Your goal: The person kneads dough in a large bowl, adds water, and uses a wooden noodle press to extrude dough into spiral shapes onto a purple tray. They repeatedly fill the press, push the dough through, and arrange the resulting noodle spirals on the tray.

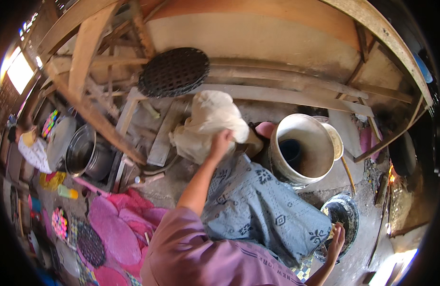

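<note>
My left hand (222, 141) reaches forward and is closed at the edge of a cream-coloured, cloth-like bundle (211, 112), which is heaped in soft folds on the ground before me. My right hand (337, 240) is low at the right, over the rim of a dark bucket (352, 224). Its fingers are curled, and a small pale bit shows by them, too small to name. A blue-grey patterned cloth (265, 205) covers my lap and lies between the two arms.
A large white bucket (280, 143) with a dark blue vessel inside stands ahead right. Round black woven trays (175, 71) rest on wooden beams. At left are a dark pot (82, 152), pink cloths (117, 229) and another person (33, 150). A fire (390, 176) glows far right.
</note>
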`<state>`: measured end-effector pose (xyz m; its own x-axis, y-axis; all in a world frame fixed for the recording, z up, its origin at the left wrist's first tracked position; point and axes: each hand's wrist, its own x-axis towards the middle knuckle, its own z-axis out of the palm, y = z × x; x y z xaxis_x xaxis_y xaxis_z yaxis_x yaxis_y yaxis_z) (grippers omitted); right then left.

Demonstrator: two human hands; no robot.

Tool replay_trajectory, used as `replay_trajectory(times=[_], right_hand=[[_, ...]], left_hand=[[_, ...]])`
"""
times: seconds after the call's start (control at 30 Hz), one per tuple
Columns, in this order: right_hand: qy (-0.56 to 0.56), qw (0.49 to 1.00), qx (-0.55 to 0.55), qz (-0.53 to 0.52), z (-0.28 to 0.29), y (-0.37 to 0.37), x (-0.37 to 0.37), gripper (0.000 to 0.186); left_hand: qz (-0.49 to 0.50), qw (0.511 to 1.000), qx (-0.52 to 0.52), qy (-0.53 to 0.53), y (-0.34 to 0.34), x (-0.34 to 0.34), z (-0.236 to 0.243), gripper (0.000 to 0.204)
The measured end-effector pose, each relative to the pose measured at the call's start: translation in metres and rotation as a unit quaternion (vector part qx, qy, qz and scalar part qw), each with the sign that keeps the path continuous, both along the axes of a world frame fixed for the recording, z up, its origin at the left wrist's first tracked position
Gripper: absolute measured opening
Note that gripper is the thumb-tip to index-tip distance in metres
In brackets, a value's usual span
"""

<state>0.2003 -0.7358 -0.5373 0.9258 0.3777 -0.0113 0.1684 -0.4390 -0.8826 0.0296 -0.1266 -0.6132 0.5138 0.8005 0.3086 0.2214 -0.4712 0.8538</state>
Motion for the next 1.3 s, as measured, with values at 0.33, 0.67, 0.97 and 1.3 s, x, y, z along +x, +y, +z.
replay_trajectory(times=[0.33, 0.67, 0.97, 1.3], right_hand=[[0.074, 0.996, 0.013, -0.052, -0.013, 0.058, -0.01, 0.047], [0.104, 0.99, 0.034, -0.09, -0.017, 0.06, -0.014, 0.057], [0.243, 0.96, 0.087, -0.108, -0.059, 0.042, -0.017, 0.075], [0.547, 0.752, 0.365, -0.042, -0.223, 0.014, -0.126, 0.059]], left_hand=[[0.064, 0.726, -0.479, -0.49, 0.307, -0.095, 0.011, 0.071], [0.288, 0.922, 0.203, 0.163, 0.386, -0.114, 0.06, 0.061], [-0.12, 0.947, -0.046, -0.295, 0.199, -0.045, 0.113, 0.036], [-0.336, 0.861, -0.381, -0.022, -0.042, 0.08, 0.093, 0.037]])
